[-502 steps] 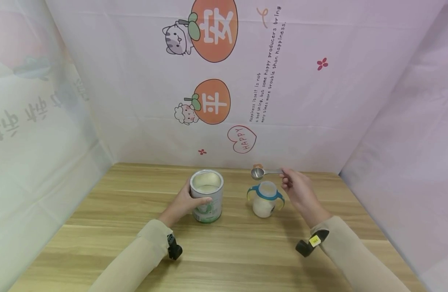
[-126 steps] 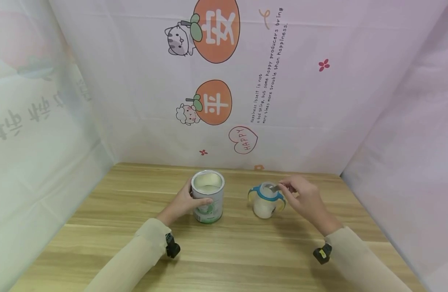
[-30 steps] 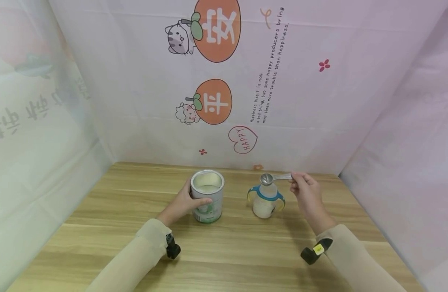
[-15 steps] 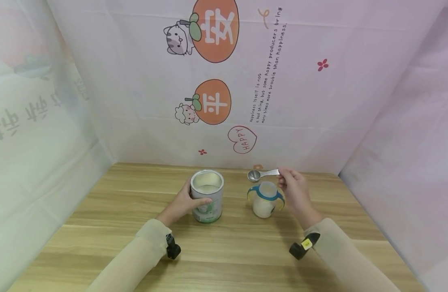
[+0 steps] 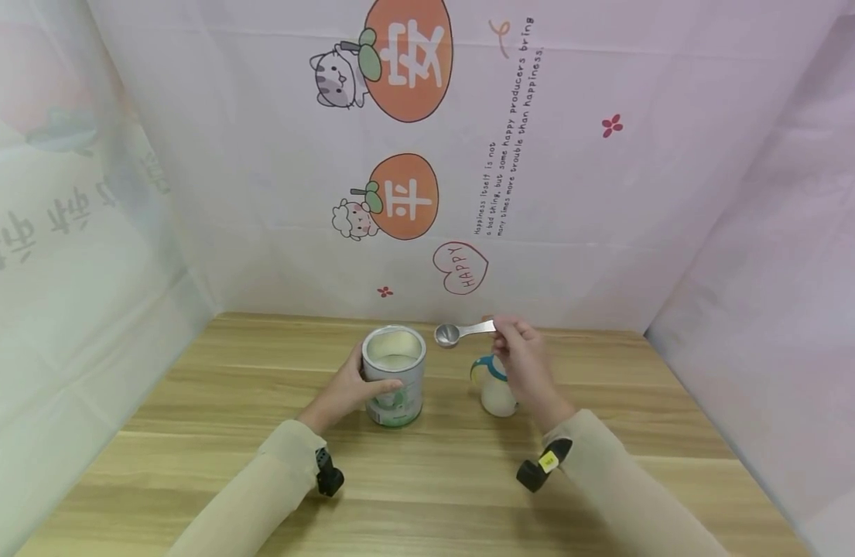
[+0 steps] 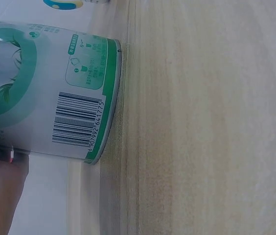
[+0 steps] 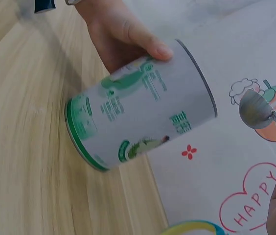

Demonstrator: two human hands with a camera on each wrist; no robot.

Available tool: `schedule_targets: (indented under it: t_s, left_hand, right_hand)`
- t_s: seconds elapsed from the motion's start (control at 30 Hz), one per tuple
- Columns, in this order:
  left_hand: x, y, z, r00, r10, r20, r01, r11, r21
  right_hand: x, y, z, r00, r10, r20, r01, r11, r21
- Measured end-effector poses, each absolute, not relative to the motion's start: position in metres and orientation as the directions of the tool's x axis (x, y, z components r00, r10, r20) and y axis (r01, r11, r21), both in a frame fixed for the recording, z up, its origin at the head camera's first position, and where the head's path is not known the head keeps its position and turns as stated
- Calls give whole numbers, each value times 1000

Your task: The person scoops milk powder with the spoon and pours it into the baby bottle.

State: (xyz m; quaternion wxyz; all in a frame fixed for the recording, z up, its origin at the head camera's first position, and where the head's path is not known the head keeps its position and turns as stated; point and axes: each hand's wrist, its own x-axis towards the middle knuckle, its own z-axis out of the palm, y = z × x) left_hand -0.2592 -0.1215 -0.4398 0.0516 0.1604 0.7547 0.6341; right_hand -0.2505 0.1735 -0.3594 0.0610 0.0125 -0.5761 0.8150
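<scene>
A milk powder tin point(image 5: 402, 398), white and green, stands upright without a lid, pale powder inside. My left hand point(image 5: 343, 393) grips its left side, thumb across the front. The right wrist view shows the same left hand point(image 7: 123, 34) around the tin point(image 7: 143, 107). My right hand point(image 5: 528, 367) pinches the handle end of a metal measuring spoon point(image 5: 448, 335), holding it level just right of the tin's rim. Below and behind that hand is a baby bottle point(image 5: 498, 397) with blue and yellow handles, partly hidden. The left wrist view shows the tin's barcode side point(image 6: 79, 117).
The wooden table point(image 5: 413, 495) carries the tin and bottle. A white printed cloth point(image 5: 573, 232) hangs at the back, with more cloth on the left and right sides. A black camera is strapped to each wrist.
Over the last second the right hand has carried the measuring spoon left, from over the bottle's mouth to beside the tin. Earlier the spoon dipped at the bottle. The left hand keeps its grip.
</scene>
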Motion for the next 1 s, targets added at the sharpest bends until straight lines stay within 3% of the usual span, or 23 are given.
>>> schedule_targets:
  t_s: [0.57,0.87,1.0]
  left_hand:
    - [-259,-123,-440,-940,312,137,195,160,968]
    - [-258,-122,-440,-943,308,128,183,157,970]
    - [-257,-122,-439,-944,303,129,183,157,971]
  right_hand:
    - [-257,131,-366,-987,34,154,-158,-251,-955]
    - [-263,120,-371,-981,19,194,-195,-119,-974]
    - [-266,119,-374,-968,-15,250,-251,55,-966]
